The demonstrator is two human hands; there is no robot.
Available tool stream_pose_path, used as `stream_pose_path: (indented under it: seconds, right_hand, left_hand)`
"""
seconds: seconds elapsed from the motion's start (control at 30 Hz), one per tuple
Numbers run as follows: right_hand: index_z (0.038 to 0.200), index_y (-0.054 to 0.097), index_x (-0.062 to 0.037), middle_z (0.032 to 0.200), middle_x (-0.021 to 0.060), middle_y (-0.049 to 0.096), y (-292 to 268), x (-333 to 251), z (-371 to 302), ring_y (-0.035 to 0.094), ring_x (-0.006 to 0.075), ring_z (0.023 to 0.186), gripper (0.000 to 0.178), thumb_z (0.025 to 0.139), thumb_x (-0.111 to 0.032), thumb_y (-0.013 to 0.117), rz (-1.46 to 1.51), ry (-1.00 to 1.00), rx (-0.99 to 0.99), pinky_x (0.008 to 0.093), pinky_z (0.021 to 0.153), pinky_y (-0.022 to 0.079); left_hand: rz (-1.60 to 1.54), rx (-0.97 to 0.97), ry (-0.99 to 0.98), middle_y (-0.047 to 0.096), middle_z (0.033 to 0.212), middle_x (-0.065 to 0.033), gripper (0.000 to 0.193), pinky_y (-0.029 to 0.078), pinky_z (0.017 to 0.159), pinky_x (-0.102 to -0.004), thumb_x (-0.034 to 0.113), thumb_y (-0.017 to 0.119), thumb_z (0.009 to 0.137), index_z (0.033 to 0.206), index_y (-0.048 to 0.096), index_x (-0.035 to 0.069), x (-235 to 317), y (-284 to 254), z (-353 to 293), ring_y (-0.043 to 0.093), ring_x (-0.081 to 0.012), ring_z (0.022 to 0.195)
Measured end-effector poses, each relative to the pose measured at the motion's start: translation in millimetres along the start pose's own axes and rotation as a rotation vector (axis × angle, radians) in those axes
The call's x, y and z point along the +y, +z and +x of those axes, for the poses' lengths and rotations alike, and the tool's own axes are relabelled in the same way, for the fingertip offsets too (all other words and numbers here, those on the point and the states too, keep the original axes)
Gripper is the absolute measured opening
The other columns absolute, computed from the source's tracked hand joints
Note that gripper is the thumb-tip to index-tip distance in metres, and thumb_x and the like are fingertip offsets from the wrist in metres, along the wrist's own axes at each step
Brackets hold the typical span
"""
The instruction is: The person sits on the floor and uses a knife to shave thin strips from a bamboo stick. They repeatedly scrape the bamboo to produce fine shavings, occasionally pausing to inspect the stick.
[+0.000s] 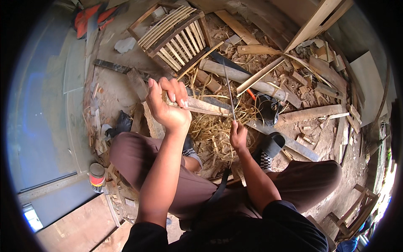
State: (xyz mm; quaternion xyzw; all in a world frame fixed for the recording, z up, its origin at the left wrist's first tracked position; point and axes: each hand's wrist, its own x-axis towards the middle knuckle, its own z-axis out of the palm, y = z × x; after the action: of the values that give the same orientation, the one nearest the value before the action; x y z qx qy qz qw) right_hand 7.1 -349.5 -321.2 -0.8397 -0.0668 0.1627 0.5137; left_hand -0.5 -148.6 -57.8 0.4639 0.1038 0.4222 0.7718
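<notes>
My left hand point(171, 104) is closed around one end of a pale strip of wood point(206, 106), which points to the right. In my right hand point(238, 135) is the handle end of a long knife point(229, 90), its narrow blade seen nearly edge-on and pointing away from me. The blade crosses the strip's right end; whether they touch I cannot tell. Beneath both hands lies a tangled heap of thin shavings point(216, 134), between my sandalled feet.
A slatted wooden frame point(176, 40) stands at the far left. Beyond my hands lies a thick round pole point(247, 80), with planks and offcuts point(310, 113) scattered to the right. A black bag-like thing point(270, 110) lies near my right sandal point(273, 145). At left stands a can point(97, 174).
</notes>
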Motion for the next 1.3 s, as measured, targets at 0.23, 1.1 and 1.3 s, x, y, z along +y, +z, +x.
stream_pose_path:
  seconds: [0.23, 1.1, 1.3]
  right_hand:
    - [0.098, 0.071, 0.0089, 0.098, 0.0413, 0.063, 11, 57, -23, 0.063, 0.0549, 0.103, 0.068, 0.105, -0.052, 0.043, -0.267, 0.327, -0.197, 0.0583, 0.089, 0.047]
    - [0.074, 0.05, 0.0015, 0.061, 0.003, 0.042, 2, -36, 21, 0.039, 0.0119, 0.059, 0.052, 0.109, -0.038, 0.049, 0.369, 0.068, -0.133, 0.0357, 0.053, 0.035]
    - [0.077, 0.054, 0.0039, 0.061, 0.0141, 0.049, 1, -22, 14, 0.046, 0.0191, 0.06, 0.053, 0.107, -0.04, 0.05, 0.129, 0.061, -0.077, 0.0398, 0.06, 0.041]
  left_hand:
    - [0.0, 0.02, -0.01, 0.031, 0.047, -0.0008, 0.054, 0.024, 0.044, -0.0277, 0.042, 0.037, 0.109, 0.062, 0.034, 0.015, -3, -1, 4, 0.025, -0.0129, 0.04]
    - [0.019, 0.153, -0.015, 0.03, 0.046, -0.0019, 0.056, 0.025, 0.043, -0.0284, 0.039, 0.035, 0.109, 0.059, 0.032, 0.015, 18, -13, 19, 0.024, -0.0138, 0.041]
    - [-0.001, 0.103, -0.01, 0.031, 0.046, -0.0017, 0.056, 0.025, 0.044, -0.0281, 0.04, 0.034, 0.109, 0.059, 0.034, 0.016, 12, -16, 19, 0.025, -0.0132, 0.041]
